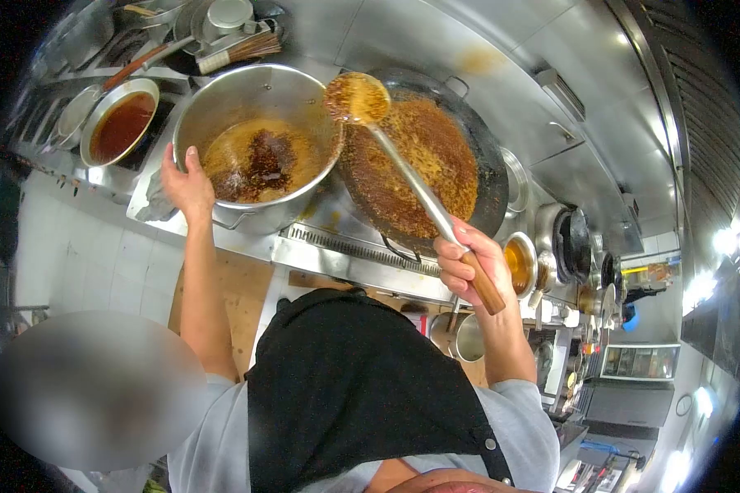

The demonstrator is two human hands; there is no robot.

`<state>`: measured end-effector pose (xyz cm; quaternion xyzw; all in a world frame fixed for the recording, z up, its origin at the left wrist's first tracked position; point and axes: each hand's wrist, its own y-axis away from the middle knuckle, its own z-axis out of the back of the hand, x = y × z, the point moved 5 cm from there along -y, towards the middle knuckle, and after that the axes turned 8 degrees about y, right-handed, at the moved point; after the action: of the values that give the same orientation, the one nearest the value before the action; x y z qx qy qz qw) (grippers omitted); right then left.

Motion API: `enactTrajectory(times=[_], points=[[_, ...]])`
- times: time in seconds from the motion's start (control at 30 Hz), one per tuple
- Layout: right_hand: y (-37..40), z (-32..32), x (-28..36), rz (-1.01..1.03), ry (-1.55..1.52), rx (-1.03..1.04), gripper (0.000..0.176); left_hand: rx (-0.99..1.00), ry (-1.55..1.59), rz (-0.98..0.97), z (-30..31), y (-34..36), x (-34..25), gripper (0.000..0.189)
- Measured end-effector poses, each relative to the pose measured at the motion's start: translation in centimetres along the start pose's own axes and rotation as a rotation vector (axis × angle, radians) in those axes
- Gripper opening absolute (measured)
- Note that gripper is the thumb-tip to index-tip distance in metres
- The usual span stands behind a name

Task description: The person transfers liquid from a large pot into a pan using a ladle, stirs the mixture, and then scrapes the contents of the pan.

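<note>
My right hand (473, 259) is wrapped round the wooden handle of a long metal ladle (415, 185). The ladle's bowl, full of brown, grainy, oily sauce, hangs above the gap between a pot and a wok. My left hand (191, 185) grips the near left side of the tall steel pot (304, 86), thumb up by the rim; some fingertips are hidden. Dark reddish-brown liquid with a frothy surface lies in the pot. To its right, the large black wok (492, 164) holds a wide mass of the same grainy sauce (423, 164).
A bowl of red-brown liquid (123, 127) stands at the left, beside a strainer (78, 111). Behind the pot lies a bamboo brush (247, 53). A grey cloth (158, 201) is below my left hand. Right of the wok sits a bowl of orange oil (518, 263).
</note>
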<state>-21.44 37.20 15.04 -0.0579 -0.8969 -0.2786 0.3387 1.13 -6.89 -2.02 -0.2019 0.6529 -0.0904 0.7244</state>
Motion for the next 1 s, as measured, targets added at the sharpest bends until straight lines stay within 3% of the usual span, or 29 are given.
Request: enactTrajectory(times=[0.33,0.47,0.57,0.6,0.67,0.8,0.87,0.93,0.97,1.0], points=[[-11.4,-3.6,-3.2,-0.275,0.336,0.050,0.026,-0.011,-0.023,0.017,0.3,0.2,-0.4,0.053],[-14.6,-5.1,-2.0,-0.224,0.899,0.026,0.061,-0.039,-0.006,0.003,0.3,0.3,0.0,0.054],[-15.9,-4.2,-1.4,-0.003,1.341,0.024,0.044,0.010,-0.045,0.033,1.3,1.3,0.2,0.061],[-15.5,-3.4,-1.3,0.038,1.428,-0.015,0.063,0.022,-0.057,0.028,1.9,2.2,-0.4,0.063],[-15.5,-0.7,-0.9,0.466,1.598,0.022,0.069,0.042,-0.081,0.012,4.5,5.6,-1.9,0.068],[-9.5,0.9,0.2,0.368,1.274,-0.128,0.070,0.141,-0.245,-0.080,11.4,14.8,3.6,0.075],[-6.8,3.4,1.0,0.380,1.090,-0.133,0.069,0.220,-0.474,0.064,16.2,21.9,10.2,0.074],[-4.8,8.0,2.5,0.328,1.026,-0.265,0.068,0.394,-0.635,0.197,21.3,30.2,14.4,0.071],[-3.5,11.0,2.8,0.288,0.991,-0.332,0.068,0.523,-0.744,0.402,24.0,34.5,18.5,0.067],[-3.2,14.7,3.6,0.280,1.005,-0.349,0.066,0.650,-0.828,0.524,25.9,38.1,17.0,0.063]])
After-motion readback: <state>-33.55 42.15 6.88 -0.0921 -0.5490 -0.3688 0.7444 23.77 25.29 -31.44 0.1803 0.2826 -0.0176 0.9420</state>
